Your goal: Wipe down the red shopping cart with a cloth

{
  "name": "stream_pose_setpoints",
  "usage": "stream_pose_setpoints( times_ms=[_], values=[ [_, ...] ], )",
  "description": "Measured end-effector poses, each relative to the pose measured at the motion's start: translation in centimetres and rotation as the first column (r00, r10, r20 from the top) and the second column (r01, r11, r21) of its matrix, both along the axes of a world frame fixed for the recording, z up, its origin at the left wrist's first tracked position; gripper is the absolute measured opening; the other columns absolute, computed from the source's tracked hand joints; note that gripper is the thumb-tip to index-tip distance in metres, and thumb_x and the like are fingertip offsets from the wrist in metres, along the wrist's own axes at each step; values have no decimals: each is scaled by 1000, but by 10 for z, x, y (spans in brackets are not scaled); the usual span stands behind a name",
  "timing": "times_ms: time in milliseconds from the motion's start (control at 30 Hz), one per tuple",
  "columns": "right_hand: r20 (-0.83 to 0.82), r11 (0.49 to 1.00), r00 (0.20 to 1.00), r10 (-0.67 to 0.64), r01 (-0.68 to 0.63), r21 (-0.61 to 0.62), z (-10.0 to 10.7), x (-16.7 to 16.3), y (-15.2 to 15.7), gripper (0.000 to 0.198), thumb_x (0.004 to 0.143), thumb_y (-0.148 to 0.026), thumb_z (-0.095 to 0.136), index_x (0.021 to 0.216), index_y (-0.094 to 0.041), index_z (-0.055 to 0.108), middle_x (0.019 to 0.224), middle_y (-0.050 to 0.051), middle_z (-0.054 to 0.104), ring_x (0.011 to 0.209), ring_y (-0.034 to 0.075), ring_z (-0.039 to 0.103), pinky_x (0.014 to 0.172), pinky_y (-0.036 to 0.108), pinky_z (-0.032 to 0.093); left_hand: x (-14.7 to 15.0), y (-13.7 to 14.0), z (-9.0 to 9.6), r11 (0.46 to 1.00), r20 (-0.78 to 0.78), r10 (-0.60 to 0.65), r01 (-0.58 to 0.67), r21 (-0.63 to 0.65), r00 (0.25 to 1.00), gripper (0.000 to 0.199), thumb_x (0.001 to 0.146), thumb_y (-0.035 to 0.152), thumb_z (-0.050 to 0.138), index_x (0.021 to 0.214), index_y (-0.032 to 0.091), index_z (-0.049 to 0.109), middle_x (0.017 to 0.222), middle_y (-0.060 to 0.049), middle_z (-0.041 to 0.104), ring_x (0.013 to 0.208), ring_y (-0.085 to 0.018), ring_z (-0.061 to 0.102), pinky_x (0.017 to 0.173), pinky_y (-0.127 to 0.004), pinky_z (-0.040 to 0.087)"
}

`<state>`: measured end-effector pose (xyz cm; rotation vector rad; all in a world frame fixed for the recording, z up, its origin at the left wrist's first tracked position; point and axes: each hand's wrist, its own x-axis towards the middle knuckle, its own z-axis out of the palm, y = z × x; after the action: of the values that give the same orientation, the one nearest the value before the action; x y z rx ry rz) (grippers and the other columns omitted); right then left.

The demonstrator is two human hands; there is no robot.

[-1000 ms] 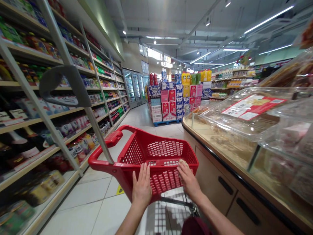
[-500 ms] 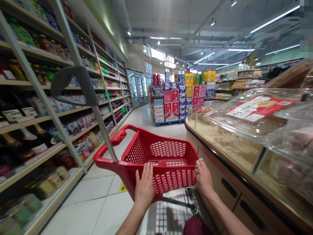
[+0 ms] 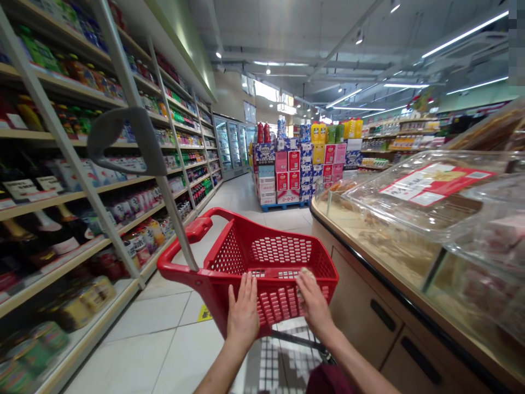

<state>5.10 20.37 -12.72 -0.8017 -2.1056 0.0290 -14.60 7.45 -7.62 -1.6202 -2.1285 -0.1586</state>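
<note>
Cart [image 3: 273,280], red plastic, stands with a wooden counter [image 3: 356,284] just beside its right end and shelves [image 3: 45,204] off beyond its left end. Left hand [image 3: 241,314] lies flat against the cart's near side, fingers straight and ungripping, tips at the rim. Right hand [image 3: 314,303], further right along that rim, curls narrowly around a small pale wad [image 3: 302,272], its material unclear.

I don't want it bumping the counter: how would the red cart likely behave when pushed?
The red cart would probably roll readily, since the tiled floor looks smooth. Its slotted, plastic-looking sides suggest low weight; the thick rim probably keeps them stiff.
</note>
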Motion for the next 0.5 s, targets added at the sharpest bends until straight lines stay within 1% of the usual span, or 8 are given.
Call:
stream_pose_setpoints(
  times_ms=[67, 200, 233, 267, 367, 400, 433, 500],
  values=[
    [39, 997, 997, 72, -73, 30, 2, -2, -4, 56, 74, 0, 33, 124, -20, 44, 132, 6, 41, 125, 18, 29, 100, 41, 32, -1, -1, 0, 1000, -8, -6, 6, 4, 1000, 67, 67, 16, 39, 132, 12, 26, 141, -8, 23, 131, -22, 10, 104, -49, 11],
    [-65, 975, 973, -221, 219, -33, 1, 3, 0, 53, 75, -4, 34, 124, -19, 44, 132, 9, 41, 124, 21, 32, 98, 44, 34, -1, -2, -1, 1000, -21, -30, 30, -5, 999, 67, 67, 18, 40, 132, 13, 26, 141, -8, 23, 132, -22, 8, 105, -47, 12],
    [-71, 971, 968, -240, 238, -35, 0, 2, -1, 54, 74, -3, 34, 125, -18, 43, 132, 9, 40, 124, 21, 32, 99, 44, 34, 0, -3, -1, 1000, -15, -28, 28, -6, 999, 67, 66, 18, 40, 132, 12, 26, 141, -8, 23, 132, -22, 8, 104, -47, 13],
    [-61, 979, 977, -203, 202, -17, -1, -1, -3, 56, 73, -2, 34, 125, -19, 43, 133, 8, 40, 125, 21, 31, 99, 44, 33, 0, -3, -1, 1000, -7, -23, 23, -7, 1000, 67, 66, 18, 40, 132, 11, 26, 141, -9, 23, 132, -23, 8, 104, -48, 13],
    [24, 997, 999, 31, -33, 69, -1, -8, -9, 58, 73, 1, 32, 125, -22, 42, 132, 5, 41, 125, 18, 30, 100, 43, 32, 1, -3, 0, 1000, 9, -16, 16, -5, 1000, 67, 66, 17, 40, 132, 11, 26, 141, -9, 22, 132, -23, 8, 104, -49, 14],
    [37, 996, 998, 53, -56, 74, -1, -8, -9, 57, 74, 0, 32, 125, -22, 43, 132, 5, 41, 125, 18, 31, 100, 43, 32, 1, -3, 0, 1000, 9, -21, 21, -6, 1000, 67, 66, 17, 39, 132, 11, 26, 141, -9, 22, 132, -23, 8, 104, -49, 13],
    [30, 998, 999, 22, -24, 61, 0, -5, -7, 55, 75, -2, 33, 124, -22, 43, 132, 5, 41, 124, 19, 31, 99, 44, 33, 1, -3, 0, 1000, 7, -26, 26, -7, 1000, 68, 66, 17, 40, 132, 12, 25, 141, -9, 22, 132, -23, 8, 104, -49, 13],
    [-16, 989, 988, -151, 151, -7, 1, 2, -1, 50, 76, -5, 34, 123, -19, 45, 131, 9, 42, 123, 21, 33, 97, 45, 34, 1, -4, 0, 999, 6, -35, 35, -13, 999, 68, 66, 17, 40, 132, 12, 24, 141, -8, 22, 132, -22, 7, 104, -48, 13]
  ],
)
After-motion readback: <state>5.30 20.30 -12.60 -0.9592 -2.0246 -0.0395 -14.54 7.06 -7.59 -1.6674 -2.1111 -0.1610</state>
